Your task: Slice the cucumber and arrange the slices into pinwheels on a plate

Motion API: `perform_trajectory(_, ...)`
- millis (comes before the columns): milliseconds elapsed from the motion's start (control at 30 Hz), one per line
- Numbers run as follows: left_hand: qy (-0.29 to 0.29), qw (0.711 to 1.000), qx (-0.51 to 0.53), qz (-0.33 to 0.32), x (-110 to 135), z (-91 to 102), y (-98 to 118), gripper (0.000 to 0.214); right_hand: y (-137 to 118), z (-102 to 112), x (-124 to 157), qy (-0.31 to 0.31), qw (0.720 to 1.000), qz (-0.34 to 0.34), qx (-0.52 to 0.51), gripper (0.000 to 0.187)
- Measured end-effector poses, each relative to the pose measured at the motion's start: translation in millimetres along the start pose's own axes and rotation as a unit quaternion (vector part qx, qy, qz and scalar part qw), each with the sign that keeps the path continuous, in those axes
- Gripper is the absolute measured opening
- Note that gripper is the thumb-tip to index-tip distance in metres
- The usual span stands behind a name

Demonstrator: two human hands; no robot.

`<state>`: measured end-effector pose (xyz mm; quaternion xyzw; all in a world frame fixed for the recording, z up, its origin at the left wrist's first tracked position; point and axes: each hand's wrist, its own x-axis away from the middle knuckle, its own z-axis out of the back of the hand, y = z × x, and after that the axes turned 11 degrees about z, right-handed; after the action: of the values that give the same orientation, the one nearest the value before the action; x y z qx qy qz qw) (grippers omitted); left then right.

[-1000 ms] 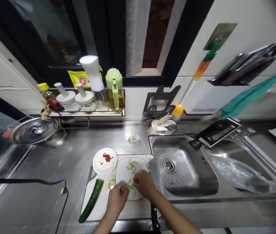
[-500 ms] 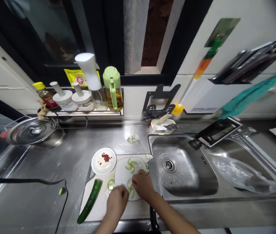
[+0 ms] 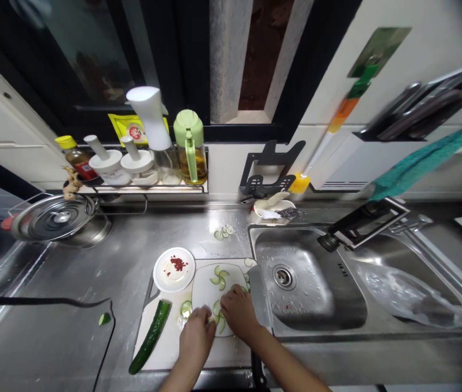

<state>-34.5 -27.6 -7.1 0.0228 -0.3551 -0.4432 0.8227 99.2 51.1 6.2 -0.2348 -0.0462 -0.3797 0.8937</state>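
Pale green cucumber slices, cut to crescents, form a pinwheel [image 3: 219,277] on the far part of a white plate [image 3: 202,283]. A second cluster of slices [image 3: 220,322] lies nearer, between my hands. My left hand [image 3: 196,333] is closed at the plate's left edge, a pale slice showing at its fingertips. Over the plate's right side, my right hand [image 3: 238,311] has its fingers drawn together by the near cluster; what they hold is hidden. A whole cucumber [image 3: 150,337] and a round slice [image 3: 186,309] lie on the cutting board [image 3: 165,354].
A knife [image 3: 259,299] lies on the board's right, beside the sink [image 3: 312,272]. A white dish with red bits [image 3: 174,283] stands behind the cucumber. A cucumber end [image 3: 104,319] lies left on the counter. A rack holds an oil bottle [image 3: 190,152] and jars.
My right hand's fingers have shifted slightly over the near cluster. My left hand has barely moved. The view has turned a little.
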Motion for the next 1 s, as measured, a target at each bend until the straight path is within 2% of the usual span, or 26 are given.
perform_trajectory(300,0.012,1.000,-0.009,-0.024,0.9,-2.8,0.0,0.019,-4.5,-0.7,4.3,0.010,1.000,0.003,0.004,0.019)
perform_trajectory(433,0.026,0.999,0.014,-0.038,0.4,6.0,-7.2,0.022,-5.1,2.8,8.8,0.021,1.000,-0.004,-0.002,0.019)
perform_trajectory(567,0.070,0.997,0.043,-0.013,-2.1,27.4,-27.5,0.023,-2.5,4.5,20.5,0.038,0.999,-0.035,-0.014,0.020)
perform_trajectory(700,0.094,0.995,0.023,0.025,-3.8,44.1,-47.3,0.026,-4.0,-1.5,38.7,0.051,0.996,-0.063,-0.032,0.019)
perform_trajectory(833,0.080,0.995,-0.025,0.046,-5.4,45.2,-52.5,0.033,-10.6,-11.8,55.4,0.052,0.993,-0.082,-0.060,0.018)
perform_trajectory(1000,0.056,0.995,-0.062,0.059,-10.1,40.6,-44.2,0.035,-17.2,-24.0,67.3,0.048,0.994,-0.076,-0.069,0.015)
